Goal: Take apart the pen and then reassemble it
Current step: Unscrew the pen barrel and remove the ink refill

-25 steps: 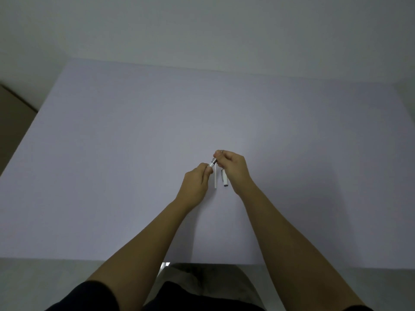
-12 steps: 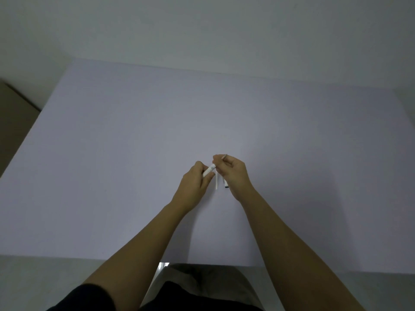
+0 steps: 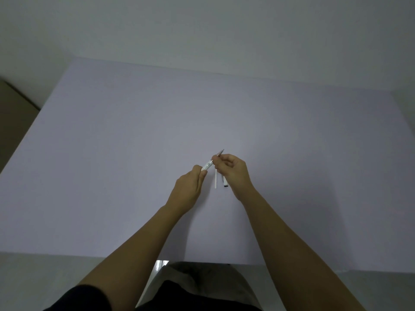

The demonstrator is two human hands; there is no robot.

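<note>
A white pen barrel [image 3: 207, 165] is held up over the table, slanting up to the right. My left hand [image 3: 187, 189] grips its lower end. My right hand [image 3: 233, 170] pinches its upper end, where a thin metal tip [image 3: 220, 152] sticks out past the fingers. On the table between my hands lie a thin white refill tube [image 3: 216, 179] and a short white piece with a dark end [image 3: 225, 183], partly hidden by my right hand.
The pale lilac table [image 3: 134, 153] stretches wide on all sides, with its near edge just before my lap. A plain wall stands behind it. A brown floor strip [image 3: 13, 113] shows at far left.
My hands have drawn slightly apart, and more of the white barrel and the metal tip now shows between and beyond the fingers. The loose parts on the table have not moved.
</note>
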